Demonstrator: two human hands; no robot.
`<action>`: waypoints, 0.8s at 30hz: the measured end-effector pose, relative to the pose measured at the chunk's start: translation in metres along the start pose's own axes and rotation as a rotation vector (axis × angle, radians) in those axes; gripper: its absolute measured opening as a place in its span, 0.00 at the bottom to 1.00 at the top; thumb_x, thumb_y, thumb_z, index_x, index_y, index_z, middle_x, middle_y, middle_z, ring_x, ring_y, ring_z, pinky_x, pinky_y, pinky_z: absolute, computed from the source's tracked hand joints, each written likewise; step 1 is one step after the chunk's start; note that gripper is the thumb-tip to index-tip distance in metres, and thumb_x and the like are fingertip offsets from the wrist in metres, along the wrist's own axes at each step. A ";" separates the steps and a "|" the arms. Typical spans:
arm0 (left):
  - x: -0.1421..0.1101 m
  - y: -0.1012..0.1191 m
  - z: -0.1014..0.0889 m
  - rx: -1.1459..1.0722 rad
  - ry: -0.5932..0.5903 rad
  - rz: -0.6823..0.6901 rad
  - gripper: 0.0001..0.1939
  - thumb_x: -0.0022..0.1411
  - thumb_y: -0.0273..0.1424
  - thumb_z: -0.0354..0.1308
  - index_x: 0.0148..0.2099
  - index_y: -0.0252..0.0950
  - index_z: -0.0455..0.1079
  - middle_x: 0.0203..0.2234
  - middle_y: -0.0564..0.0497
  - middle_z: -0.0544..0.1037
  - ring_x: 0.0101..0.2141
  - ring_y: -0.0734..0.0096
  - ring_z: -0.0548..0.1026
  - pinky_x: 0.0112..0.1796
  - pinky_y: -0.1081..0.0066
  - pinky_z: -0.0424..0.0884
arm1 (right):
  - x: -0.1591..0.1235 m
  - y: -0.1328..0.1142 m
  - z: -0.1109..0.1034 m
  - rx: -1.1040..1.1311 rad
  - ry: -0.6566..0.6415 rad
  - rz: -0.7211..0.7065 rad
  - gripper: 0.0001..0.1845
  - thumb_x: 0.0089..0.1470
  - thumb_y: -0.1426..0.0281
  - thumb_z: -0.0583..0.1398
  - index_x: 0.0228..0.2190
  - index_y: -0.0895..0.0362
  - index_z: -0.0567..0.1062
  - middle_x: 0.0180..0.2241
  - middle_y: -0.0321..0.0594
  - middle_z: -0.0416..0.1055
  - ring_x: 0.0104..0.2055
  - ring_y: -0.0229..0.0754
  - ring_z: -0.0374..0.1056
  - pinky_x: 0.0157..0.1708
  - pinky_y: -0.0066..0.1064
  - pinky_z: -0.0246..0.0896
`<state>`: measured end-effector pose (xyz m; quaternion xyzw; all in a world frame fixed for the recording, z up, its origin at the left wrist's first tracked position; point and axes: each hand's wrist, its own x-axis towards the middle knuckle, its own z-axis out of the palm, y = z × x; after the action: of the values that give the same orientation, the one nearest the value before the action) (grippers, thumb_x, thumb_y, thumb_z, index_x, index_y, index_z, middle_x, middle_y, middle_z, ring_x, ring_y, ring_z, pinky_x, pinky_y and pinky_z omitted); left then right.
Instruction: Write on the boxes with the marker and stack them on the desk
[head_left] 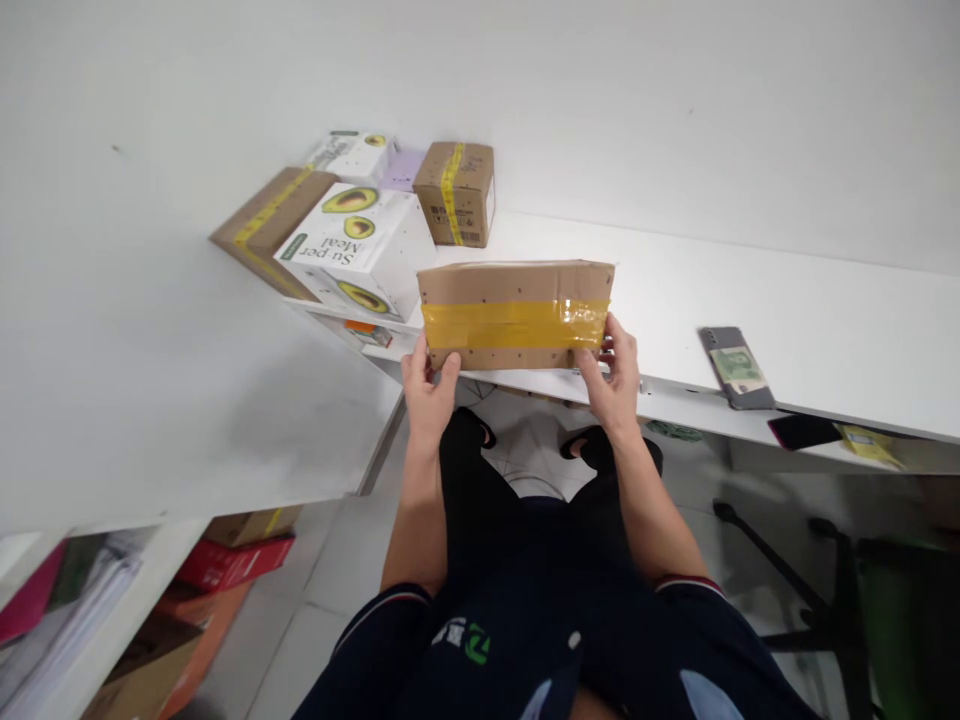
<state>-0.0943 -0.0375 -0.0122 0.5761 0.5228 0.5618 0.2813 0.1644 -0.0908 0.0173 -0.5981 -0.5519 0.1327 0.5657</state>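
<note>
Between my two hands is a brown cardboard box (517,285) with a wide band of yellow tape across the side facing me. My left hand (430,395) grips its lower left corner, thumb on the near face. At the lower right corner, my right hand (611,385) grips it the same way, its fingers curling around the side. The box is over the front edge of the white desk (645,290); I cannot tell whether its underside touches the desk. Left of it sits a white box with avocado pictures (367,240).
Beyond are a small taped carton (455,190), a larger brown carton (277,215), another avocado box (352,155) and a purple box (403,168). A phone (739,370) lies on the desk at right. Below right stands a wheeled chair (844,600); a shelf holds papers at lower left.
</note>
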 end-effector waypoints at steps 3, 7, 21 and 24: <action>0.001 0.018 -0.006 -0.041 0.036 -0.006 0.35 0.61 0.52 0.61 0.64 0.42 0.65 0.57 0.42 0.69 0.59 0.58 0.70 0.60 0.60 0.67 | 0.005 -0.007 -0.003 0.009 0.037 -0.030 0.31 0.60 0.53 0.57 0.63 0.41 0.63 0.57 0.46 0.64 0.53 0.50 0.66 0.49 0.48 0.68; 0.003 0.018 -0.002 -0.145 0.023 -0.014 0.37 0.58 0.55 0.61 0.64 0.41 0.66 0.59 0.41 0.69 0.61 0.56 0.69 0.61 0.58 0.66 | 0.007 0.001 0.000 0.013 0.000 0.013 0.33 0.60 0.51 0.56 0.64 0.43 0.61 0.63 0.46 0.61 0.60 0.54 0.62 0.52 0.51 0.66; -0.012 0.040 0.007 0.107 0.099 0.283 0.30 0.65 0.47 0.58 0.66 0.43 0.62 0.59 0.42 0.68 0.62 0.57 0.66 0.61 0.56 0.64 | -0.004 0.019 0.025 0.481 -0.122 0.373 0.37 0.53 0.43 0.59 0.59 0.46 0.63 0.56 0.45 0.68 0.54 0.47 0.69 0.53 0.43 0.69; -0.017 0.079 0.000 0.230 0.129 0.466 0.25 0.67 0.41 0.56 0.64 0.44 0.64 0.58 0.44 0.71 0.62 0.57 0.66 0.64 0.51 0.59 | -0.016 0.021 0.041 0.733 -0.140 0.623 0.36 0.48 0.38 0.60 0.49 0.48 0.69 0.48 0.42 0.72 0.47 0.47 0.72 0.49 0.44 0.72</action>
<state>-0.0691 -0.0763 0.0540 0.6721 0.4534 0.5838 0.0433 0.1370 -0.0767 -0.0205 -0.4860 -0.3001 0.5213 0.6340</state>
